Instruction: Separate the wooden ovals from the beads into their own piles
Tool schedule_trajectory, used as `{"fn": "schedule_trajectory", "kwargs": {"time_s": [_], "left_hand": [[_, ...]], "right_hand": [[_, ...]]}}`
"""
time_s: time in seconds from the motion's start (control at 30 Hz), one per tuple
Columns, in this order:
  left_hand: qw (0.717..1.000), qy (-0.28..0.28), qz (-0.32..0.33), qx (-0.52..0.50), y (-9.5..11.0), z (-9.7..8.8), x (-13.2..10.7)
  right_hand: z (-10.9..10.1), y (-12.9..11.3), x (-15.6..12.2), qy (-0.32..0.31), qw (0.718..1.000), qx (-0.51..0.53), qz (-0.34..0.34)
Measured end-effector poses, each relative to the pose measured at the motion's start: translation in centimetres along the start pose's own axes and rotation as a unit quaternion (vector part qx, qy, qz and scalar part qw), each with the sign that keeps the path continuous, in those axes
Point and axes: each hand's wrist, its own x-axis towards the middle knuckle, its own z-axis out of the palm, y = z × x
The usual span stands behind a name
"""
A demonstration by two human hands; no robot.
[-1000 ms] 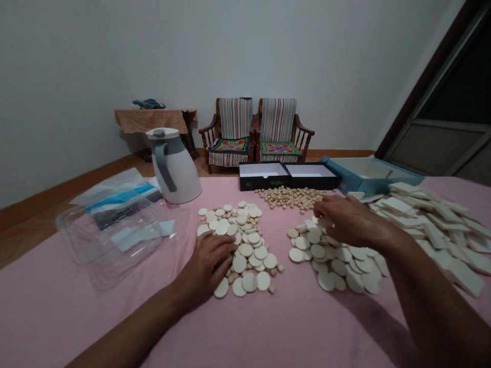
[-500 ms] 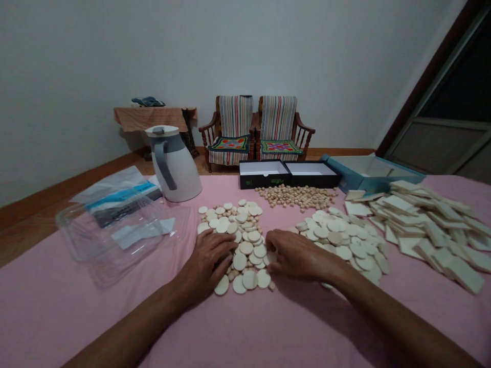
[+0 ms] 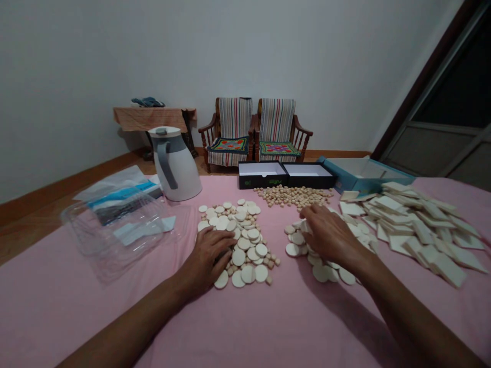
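Observation:
My left hand point(image 3: 209, 254) lies flat, fingers spread, on the near left edge of a mixed pile of pale wooden discs point(image 3: 241, 240) with small round bits among them. My right hand point(image 3: 328, 236) rests palm down on a second pile of larger discs point(image 3: 322, 255) to the right; its fingertips are curled onto the discs at the pile's far left, and whether they grip one is hidden. Both piles lie on a pink tablecloth point(image 3: 268, 327).
Behind the piles lie a heap of small wooden beads point(image 3: 293, 196), two open black boxes point(image 3: 286, 175) and a blue box point(image 3: 360, 174). Square wooden tiles point(image 3: 414, 225) spread at right. A white jug point(image 3: 174, 163) and clear plastic container point(image 3: 123, 230) stand at left.
My right hand went from the right pile to the left pile's edge, then back onto the right pile. My left hand has stayed on the left pile.

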Motion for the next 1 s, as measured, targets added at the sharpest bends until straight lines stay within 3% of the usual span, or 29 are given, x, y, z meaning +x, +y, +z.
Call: {"fn": "schedule_trajectory", "kwargs": {"time_s": [0.1, 0.23, 0.33, 0.47, 0.67, 0.87, 0.93, 1.0], "left_hand": [[1.0, 0.004, 0.002, 0.001, 0.0, 0.0, 0.0], [1.0, 0.004, 0.005, 0.007, 0.1, 0.0, 0.1], [1.0, 0.009, 0.008, 0.006, 0.1, 0.0, 0.0], [1.0, 0.011, 0.011, 0.003, 0.0, 0.0, -0.1], [1.0, 0.004, 0.003, 0.002, 0.0, 0.0, -0.1], [1.0, 0.004, 0.005, -0.001, 0.0, 0.0, 0.0], [1.0, 0.004, 0.004, -0.002, 0.1, 0.0, 0.0], [1.0, 0.001, 0.004, -0.002, 0.1, -0.1, 0.0]], "right_hand": [[0.8, -0.6, -0.7, 0.018, 0.997, 0.069, -0.021], [2.8, -4.0, -1.3, 0.004, 0.973, 0.203, -0.109], [4.1, -6.2, -1.2, -0.01, 0.971, 0.209, -0.118], [5.2, -7.2, -1.0, -0.013, 0.973, 0.21, -0.097], [4.6, -5.6, -1.0, 0.039, 0.972, 0.213, -0.088], [2.6, -1.8, -1.0, 0.13, 0.99, 0.03, 0.051], [2.5, -1.6, -1.0, 0.109, 0.992, 0.042, 0.038], [2.7, -2.1, -1.4, 0.04, 0.994, 0.106, -0.009]]}}
